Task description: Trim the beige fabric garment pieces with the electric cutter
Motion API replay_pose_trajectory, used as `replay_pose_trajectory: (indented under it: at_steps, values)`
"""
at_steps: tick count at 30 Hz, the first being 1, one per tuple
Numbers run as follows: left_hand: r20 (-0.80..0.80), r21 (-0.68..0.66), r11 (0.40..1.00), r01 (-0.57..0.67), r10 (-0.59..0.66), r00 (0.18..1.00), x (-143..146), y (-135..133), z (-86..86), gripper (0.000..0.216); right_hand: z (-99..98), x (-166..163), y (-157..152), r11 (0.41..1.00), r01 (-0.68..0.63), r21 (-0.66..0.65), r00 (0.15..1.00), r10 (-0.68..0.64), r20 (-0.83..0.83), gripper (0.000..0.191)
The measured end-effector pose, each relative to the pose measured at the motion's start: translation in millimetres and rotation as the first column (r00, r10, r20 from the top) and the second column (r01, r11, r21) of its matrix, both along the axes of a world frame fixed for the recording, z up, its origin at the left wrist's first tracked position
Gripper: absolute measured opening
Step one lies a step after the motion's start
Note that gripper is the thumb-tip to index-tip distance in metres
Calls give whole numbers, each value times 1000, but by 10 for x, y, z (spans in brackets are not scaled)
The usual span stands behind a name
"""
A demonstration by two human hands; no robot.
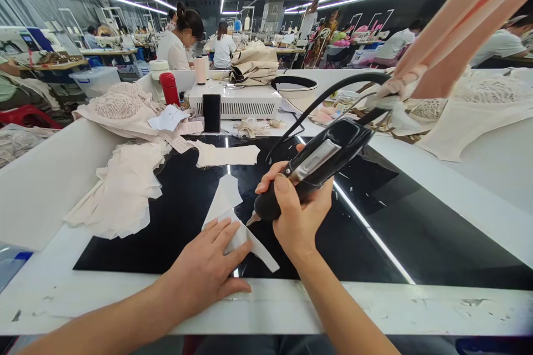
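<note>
My right hand is wrapped round a black corded hand tool, its metal tip touching a small pale fabric piece on the black glass work surface. My left hand lies flat with fingers spread, pressing the lower part of that fabric piece onto the glass. The tool's black cable arcs up and back toward the rear of the table.
A stack of pale cut fabric pieces lies at left, lace cups behind it. A white control box, phone and red flask stand at the back. Pink straps hang at upper right. Other people sit at tables beyond.
</note>
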State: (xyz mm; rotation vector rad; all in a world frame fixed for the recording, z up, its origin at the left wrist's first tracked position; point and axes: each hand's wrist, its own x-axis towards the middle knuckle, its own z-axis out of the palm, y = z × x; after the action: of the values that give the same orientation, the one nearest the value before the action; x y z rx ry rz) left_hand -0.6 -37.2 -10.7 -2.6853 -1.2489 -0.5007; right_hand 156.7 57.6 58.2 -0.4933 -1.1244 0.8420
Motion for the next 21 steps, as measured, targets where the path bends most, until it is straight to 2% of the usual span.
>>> replay_pose_trajectory:
  at_steps: [14,18,21]
  values:
    - [14,-30,1000,0,0,1000,12,11,-22,75,-37,-63,27,1000,-2,-29,1000,2,4,31]
    - [-14,5,1000,4,-4,1000,9,22,-5,74,-40,-79,33,999,6,-48,1000,-6,2,31]
    - [-31,81,996,30,-28,999,-31,1,-27,63,-34,-118,-6,991,34,-127,999,-33,15,28]
